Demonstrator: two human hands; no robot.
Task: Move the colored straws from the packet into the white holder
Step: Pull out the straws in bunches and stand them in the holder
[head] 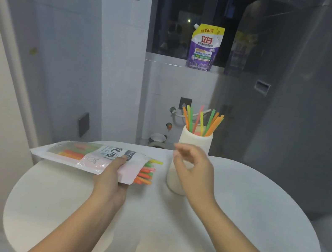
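From the head camera, the left hand [111, 179] grips the packet [88, 157] above the round white table [165, 225], thumb on top, fingers curled beneath. Orange, green and pink straw ends [146, 173] stick out of its open right end, 1 yellow straw [157, 162] reaching furthest. The right hand [191, 170] hovers empty with loosely bent fingers in front of the white holder [194, 142], which stands on the table with colored straws [202, 121] fanned upright inside. A purple detergent pouch [204, 47] stands on the window ledge behind.
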